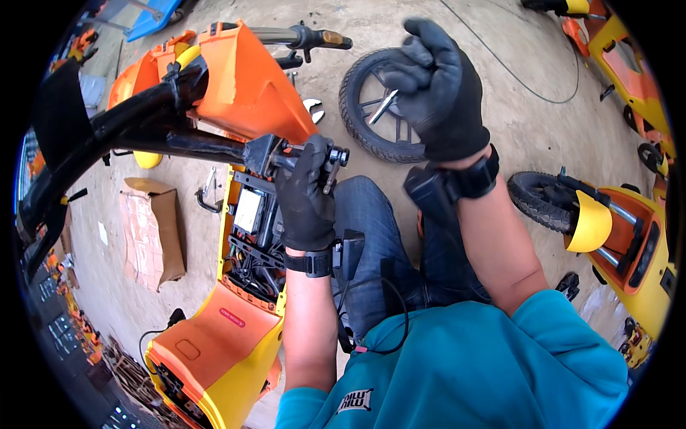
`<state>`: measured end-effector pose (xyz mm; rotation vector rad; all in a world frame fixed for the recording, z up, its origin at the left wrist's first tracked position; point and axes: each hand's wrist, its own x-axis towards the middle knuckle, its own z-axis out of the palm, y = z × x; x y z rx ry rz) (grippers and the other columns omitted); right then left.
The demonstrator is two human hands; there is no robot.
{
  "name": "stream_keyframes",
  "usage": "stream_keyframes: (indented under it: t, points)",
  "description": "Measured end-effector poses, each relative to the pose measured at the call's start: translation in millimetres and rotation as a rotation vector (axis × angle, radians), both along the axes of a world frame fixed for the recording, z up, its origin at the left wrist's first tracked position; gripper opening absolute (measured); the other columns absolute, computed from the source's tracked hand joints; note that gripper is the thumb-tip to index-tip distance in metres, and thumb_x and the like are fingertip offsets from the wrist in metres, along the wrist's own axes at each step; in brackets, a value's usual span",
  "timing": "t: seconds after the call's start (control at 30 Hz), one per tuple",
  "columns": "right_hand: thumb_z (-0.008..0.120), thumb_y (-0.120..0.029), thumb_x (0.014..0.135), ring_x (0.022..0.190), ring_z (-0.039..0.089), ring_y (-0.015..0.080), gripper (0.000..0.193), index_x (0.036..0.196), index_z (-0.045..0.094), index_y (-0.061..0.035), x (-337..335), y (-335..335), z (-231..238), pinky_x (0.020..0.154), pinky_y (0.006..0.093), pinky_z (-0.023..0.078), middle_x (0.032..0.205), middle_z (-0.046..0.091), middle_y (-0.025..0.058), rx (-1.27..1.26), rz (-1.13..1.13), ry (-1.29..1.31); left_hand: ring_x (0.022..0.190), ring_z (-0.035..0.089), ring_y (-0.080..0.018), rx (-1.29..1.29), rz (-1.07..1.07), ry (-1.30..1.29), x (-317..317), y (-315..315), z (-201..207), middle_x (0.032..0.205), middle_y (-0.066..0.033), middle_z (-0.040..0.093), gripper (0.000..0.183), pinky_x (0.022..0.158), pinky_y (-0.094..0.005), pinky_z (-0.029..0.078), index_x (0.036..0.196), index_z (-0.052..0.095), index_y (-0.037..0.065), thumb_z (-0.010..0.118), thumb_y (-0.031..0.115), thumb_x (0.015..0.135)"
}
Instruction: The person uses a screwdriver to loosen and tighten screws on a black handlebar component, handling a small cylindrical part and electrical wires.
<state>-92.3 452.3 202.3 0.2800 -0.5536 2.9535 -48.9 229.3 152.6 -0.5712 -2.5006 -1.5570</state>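
My left hand, in a black glove, is closed around a metal fitting at the end of a black tubular scooter frame. A short metal rod sticks down beside the fingers; the palm hides the rest. Up and to the right, my right hand, also gloved, is raised above a spoked wheel with a black tyre. Its fingers are curled around a slim silver metal piece, whose exact kind I cannot make out. An orange plastic panel stands just beyond my left hand.
A yellow and orange scooter body with exposed wiring lies at lower left, beside a cardboard box. An open-ended wrench rests on the floor near the orange panel. Another yellow scooter stands at right. A cable crosses the floor.
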Motion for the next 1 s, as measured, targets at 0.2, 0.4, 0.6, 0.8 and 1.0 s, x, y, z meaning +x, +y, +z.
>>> stream_keyframes:
  t: [0.2, 0.4, 0.6, 0.8, 1.0]
  points:
    - [0.052, -0.011, 0.097, 0.062, 0.042, 0.0079, 0.010, 0.098, 0.053, -0.0013, 18, 0, -61, 0.060, 0.0234, 0.042, 0.071, 0.043, -0.0017, -0.372, 0.023, -0.502, 0.078, 0.067, -0.0176, -0.177, -0.051, 0.019, -1, -2, 12, 0.097, -0.0116, 0.067, 0.024, 0.062, -0.0272, 0.053, 0.114, 0.060, -0.004, 0.055, 0.001, 0.091]
    - [0.057, -0.009, 0.091, 0.063, 0.047, 0.0088, 0.011, 0.081, 0.053, -0.0103, 20, -7, -43, 0.059, 0.0258, 0.044, 0.069, 0.048, -0.0038, -0.117, 0.089, -0.502, 0.086, 0.068, -0.0230, -0.284, -0.048, 0.224, 1, -5, 12, 0.103, -0.0162, 0.068, 0.042, 0.074, -0.0309, 0.056, 0.117, 0.058, -0.006, 0.063, -0.011, 0.075]
    - [0.062, -0.010, 0.082, 0.077, 0.066, 0.0244, 0.024, 0.106, 0.062, -0.0108, 58, -45, 35, 0.070, 0.0344, 0.054, 0.094, 0.062, 0.0081, 1.544, -0.219, 0.223, 0.087, 0.068, -0.0225, -0.299, -0.065, 0.013, 1, -13, 12, 0.102, -0.0141, 0.068, 0.027, 0.071, -0.0319, 0.054, 0.112, 0.061, -0.002, 0.060, -0.002, 0.085]
    - [0.070, -0.013, 0.075, 0.070, 0.064, 0.0254, 0.034, 0.108, 0.062, -0.0174, 73, -64, 33, 0.055, 0.0359, 0.052, 0.091, 0.056, 0.0084, 1.967, -0.317, 0.419, 0.078, 0.068, -0.0195, 0.137, -0.053, -0.154, 2, 0, 15, 0.088, -0.0084, 0.069, 0.020, 0.067, -0.0304, 0.051, 0.101, 0.065, 0.002, 0.067, 0.003, 0.081]
    - [0.069, -0.012, 0.074, 0.072, 0.064, 0.0252, 0.027, 0.100, 0.063, -0.0123, 67, -64, 28, 0.056, 0.0351, 0.051, 0.091, 0.057, 0.0066, 1.932, -0.334, 0.541, 0.080, 0.068, -0.0191, -0.131, -0.051, 0.055, -1, -2, 16, 0.090, -0.0078, 0.069, 0.020, 0.068, -0.0314, 0.052, 0.106, 0.065, 0.002, 0.065, 0.007, 0.086]
